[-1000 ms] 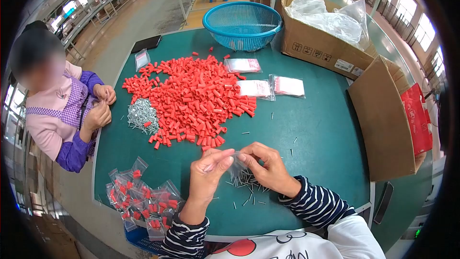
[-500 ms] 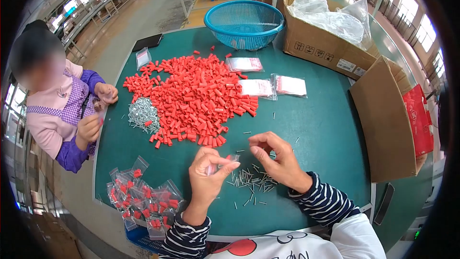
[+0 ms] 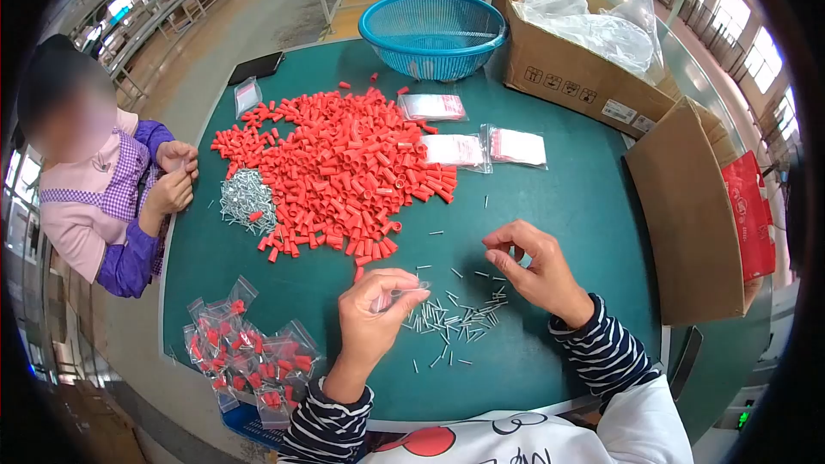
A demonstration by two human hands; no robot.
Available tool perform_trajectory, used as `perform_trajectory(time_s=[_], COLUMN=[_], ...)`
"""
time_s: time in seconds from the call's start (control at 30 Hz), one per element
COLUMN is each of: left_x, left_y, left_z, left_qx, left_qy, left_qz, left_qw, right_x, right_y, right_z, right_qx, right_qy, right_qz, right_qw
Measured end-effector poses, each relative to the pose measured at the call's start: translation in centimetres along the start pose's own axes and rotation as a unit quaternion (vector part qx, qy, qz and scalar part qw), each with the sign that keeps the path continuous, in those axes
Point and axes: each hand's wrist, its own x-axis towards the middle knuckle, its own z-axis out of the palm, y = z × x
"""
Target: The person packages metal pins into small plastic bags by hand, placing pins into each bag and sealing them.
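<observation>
Bag (image 3: 400, 291): small and clear, raised over the near half of the table (image 3: 524, 369); whether anything is inside cannot be told.
Left hand (image 3: 374, 314): closed, pinching the bag between thumb and fingers.
Right hand (image 3: 537, 271): curled, thumb and fingertips close together, apart from the bag; whether it grips anything cannot be told.
Screws (image 3: 451, 320): loose in the table's near half, mostly between the hands, with strays toward the middle.
Bag risk: the film looks limp, so its mouth could fold shut and a part could drop outside.
Screw risk: such small, similar pieces could be miscounted; a dragged sleeve (image 3: 601, 348) might scatter them toward the near edge.
Caps (image 3: 344, 172): red heap toward the table's far left; a metal pile (image 3: 247, 199) touches its left side, so the two could mix.
Filled bags (image 3: 249, 348): heaped at the near left corner above a blue basket (image 3: 249, 423); an elbow knock could shift some over the edge.
Packs (image 3: 453, 150): right of the caps, red print too small to read.
Carton (image 3: 593, 77): far right corner; handling symbols, white label illegible.
Red box (image 3: 746, 206): beyond the right edge, pale marks, no legible brand.
Shirt (image 3: 481, 442): dark lettering cut off, no readable word.
</observation>
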Motion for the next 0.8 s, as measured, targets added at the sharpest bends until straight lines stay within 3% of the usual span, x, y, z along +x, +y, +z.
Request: perform_trajectory(time_s=[0.17, 0.27, 0.57, 0.8], left_x=[0.0, 0.1, -0.1, -0.3], left_y=[0.2, 0.9, 0.1, 0.7], left_z=[0.1, 0.1, -0.2, 0.6], left_qx=[-0.060, -0.042, -0.013, -0.085], left_qy=[0.004, -0.009, -0.038, 0.006], left_qz=[-0.022, -0.048, -0.049, -0.094], left_qw=[0.998, 0.998, 0.998, 0.992], right_x=[-0.7, -1.0, -1.9, -1.1], right_y=[0.2, 0.2, 0.9, 1.0], right_z=[-1.6, -2.1, -0.9, -0.1], right_qx=[-0.101, -0.185, -0.302, -0.218], right_qy=[-0.111, -0.149, -0.158, -0.094], right_qz=[0.004, -0.050, -0.084, -0.094], right_qw=[0.989, 0.970, 0.936, 0.967])
